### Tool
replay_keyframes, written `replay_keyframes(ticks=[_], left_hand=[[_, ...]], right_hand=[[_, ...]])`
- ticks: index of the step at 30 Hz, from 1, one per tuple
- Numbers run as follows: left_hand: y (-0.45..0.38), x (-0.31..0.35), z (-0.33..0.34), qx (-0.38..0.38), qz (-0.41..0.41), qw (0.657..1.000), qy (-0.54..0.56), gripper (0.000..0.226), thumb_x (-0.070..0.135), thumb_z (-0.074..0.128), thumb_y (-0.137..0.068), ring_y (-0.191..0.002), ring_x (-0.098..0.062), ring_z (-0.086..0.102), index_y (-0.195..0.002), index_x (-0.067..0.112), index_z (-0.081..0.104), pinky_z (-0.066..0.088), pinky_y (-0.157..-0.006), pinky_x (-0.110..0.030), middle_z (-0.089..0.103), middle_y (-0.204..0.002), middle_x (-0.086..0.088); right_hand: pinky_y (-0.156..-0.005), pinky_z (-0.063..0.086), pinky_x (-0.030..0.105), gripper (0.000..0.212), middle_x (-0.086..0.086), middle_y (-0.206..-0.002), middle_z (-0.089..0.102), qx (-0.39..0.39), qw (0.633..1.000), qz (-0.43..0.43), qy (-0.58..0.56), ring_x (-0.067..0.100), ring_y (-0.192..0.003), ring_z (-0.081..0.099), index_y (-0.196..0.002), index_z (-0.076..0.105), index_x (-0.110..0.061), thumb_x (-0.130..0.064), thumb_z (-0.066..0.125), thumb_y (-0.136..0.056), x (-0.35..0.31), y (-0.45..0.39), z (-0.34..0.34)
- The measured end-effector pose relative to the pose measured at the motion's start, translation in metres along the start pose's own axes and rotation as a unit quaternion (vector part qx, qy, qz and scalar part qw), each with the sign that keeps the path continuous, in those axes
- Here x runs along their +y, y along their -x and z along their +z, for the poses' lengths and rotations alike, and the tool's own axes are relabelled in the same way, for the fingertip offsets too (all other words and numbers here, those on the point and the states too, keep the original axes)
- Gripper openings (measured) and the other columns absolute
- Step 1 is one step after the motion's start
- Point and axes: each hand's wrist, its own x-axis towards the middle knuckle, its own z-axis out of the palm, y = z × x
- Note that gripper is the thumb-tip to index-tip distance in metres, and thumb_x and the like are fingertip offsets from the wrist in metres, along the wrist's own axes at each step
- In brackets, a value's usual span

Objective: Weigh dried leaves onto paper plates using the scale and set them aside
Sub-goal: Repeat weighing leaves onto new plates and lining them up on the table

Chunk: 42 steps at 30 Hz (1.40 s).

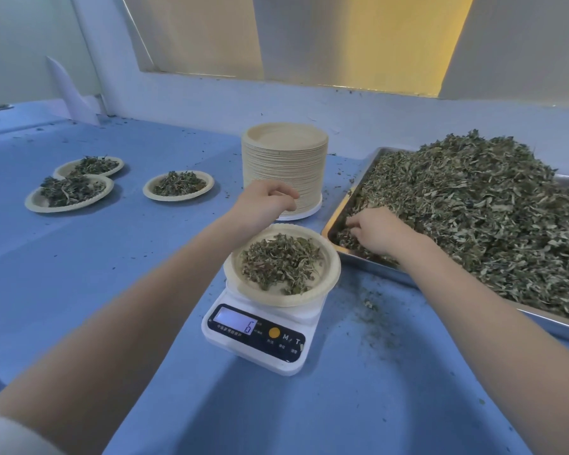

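The paper plate (329, 274) sits on the scale (260, 336) near the tabletop's front edge, holding a loose mound of dried leaves (281, 264); the display shows what looks like a 6. The right hand (375, 233) digs into the near-left corner of the metal tray (334, 221), fingers curled around a pinch of leaves. The left hand (266, 200) hovers beyond the plate, fingers loosely bunched — whether it holds anything I cannot tell. The leaves look feather-light and brittle — lift the flimsy plate level by opposite rim edges.
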Motion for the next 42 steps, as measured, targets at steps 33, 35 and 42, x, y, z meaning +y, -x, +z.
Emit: replay_keyframes(ticks=[33,35,42], left_hand=[[0.001,0.001,-0.02,0.032,-0.011,0.999,0.017,0.027,0.01,0.04,-0.095,-0.063,-0.011,0.042,-0.104,0.011,0.066,0.035,-0.053,-0.019,0.053,-0.08,0.004],[0.004,0.002,-0.021,0.032,-0.009,0.999,0.015,0.026,0.009,0.041,-0.094,-0.063,-0.01,0.043,-0.104,0.011,0.066,0.035,-0.053,-0.018,0.054,-0.083,0.003],[0.009,0.004,-0.02,0.025,-0.001,1.0,0.011,0.021,0.008,0.049,-0.092,-0.066,-0.006,0.046,-0.102,0.012,0.066,0.036,-0.051,-0.011,0.054,-0.082,0.005]], right_hand=[[-0.066,0.037,0.001,0.019,-0.017,-0.086,0.067,0.019,0.964,-0.205,-0.167,-0.003,-0.085,0.058,-0.103,0.074,-0.025,-0.027,0.07,-0.085,-0.058,0.018,-0.032],[-0.07,0.037,0.011,0.017,-0.01,-0.1,0.07,0.036,0.965,-0.199,-0.167,0.003,-0.096,0.057,-0.103,0.074,-0.025,-0.026,0.067,-0.087,-0.058,0.018,-0.029],[-0.079,0.04,0.013,0.02,-0.006,-0.108,0.07,0.067,0.964,-0.176,-0.189,0.005,-0.101,0.058,-0.108,0.072,-0.026,-0.025,0.065,-0.089,-0.057,0.022,-0.031]])
